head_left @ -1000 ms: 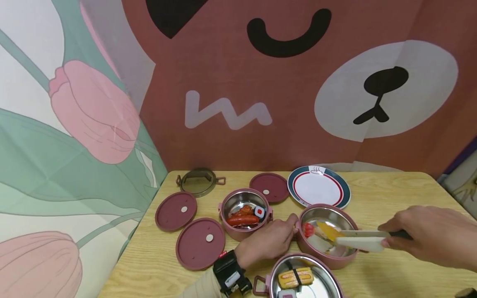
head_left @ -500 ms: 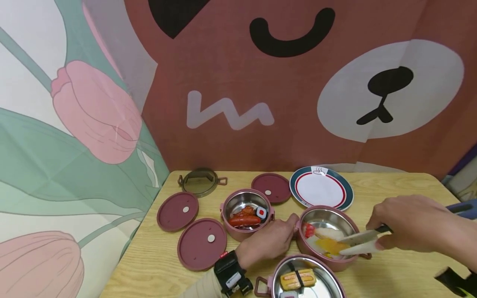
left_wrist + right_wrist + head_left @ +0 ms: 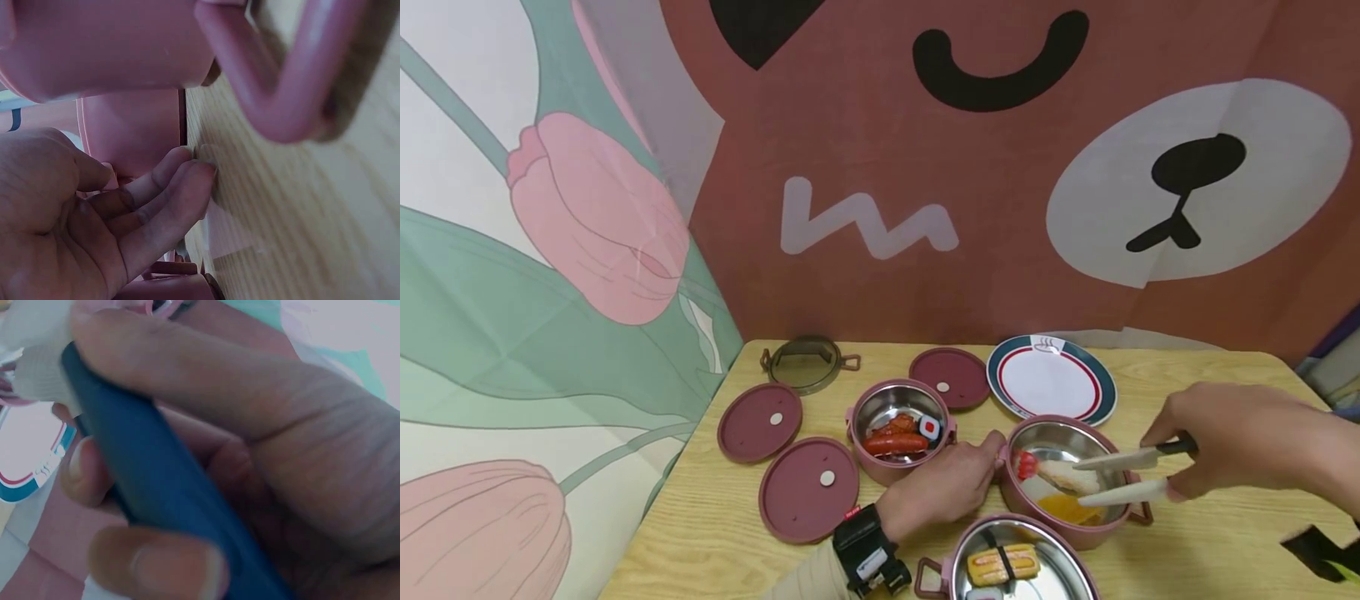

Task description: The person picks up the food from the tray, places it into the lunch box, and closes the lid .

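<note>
My left hand [image 3: 942, 482] is at the left side of the right-hand pink pot [image 3: 1052, 533]. In the left wrist view the thumb presses on that pot's small side handle [image 3: 111, 177], and the fingers curl beneath it. With my right hand [image 3: 1232, 442] I grip tongs [image 3: 156, 469] with dark blue handles and whitish tips. The tips reach over the right-hand pot, spread apart. Inside are a yellow food piece [image 3: 1070, 508] against the near wall, a pale piece [image 3: 1067, 477] beside the tips and a red-and-white piece [image 3: 1026, 465].
Another pot [image 3: 887, 471] holds a sausage and other play food. The near pot [image 3: 955, 575] contains a yellow piece with a black band. Maroon lids [image 3: 808, 508], a glass lid [image 3: 805, 375] and a blue-rimmed plate [image 3: 1108, 400] lie around them. A printed cloth [image 3: 850, 292] hangs behind.
The yellow piece has come down from between the tongs' tips to the pot's near side. The tongs have spread wider, and my right hand has risen slightly. My left hand stays at the handle.
</note>
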